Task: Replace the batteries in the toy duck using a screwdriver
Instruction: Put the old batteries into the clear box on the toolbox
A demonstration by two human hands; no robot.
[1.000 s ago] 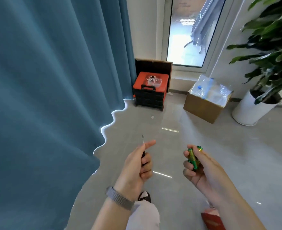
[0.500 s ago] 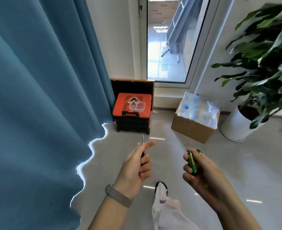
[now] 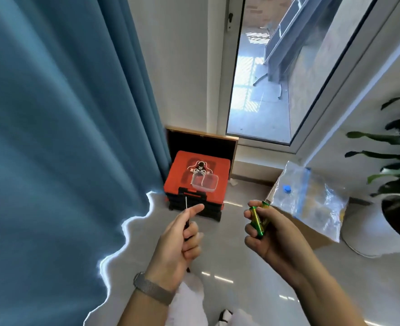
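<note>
The left hand [image 3: 175, 243] is curled tight around a thin screwdriver with a dark handle [image 3: 186, 208], its metal tip pointing up; the right hand [image 3: 269, 234] grips two green and yellow batteries [image 3: 257, 221]. Both hands are up over the shiny grey floor [image 3: 241, 274]; a red and black plastic toolbox [image 3: 198, 182] sits near the blue curtain [image 3: 60, 137].

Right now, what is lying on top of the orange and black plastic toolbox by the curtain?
On the orange and black plastic toolbox lies a small clear plastic container, over the printed lid. Its contents cannot be made out. The toolbox is shut, so its inside is hidden.
</note>
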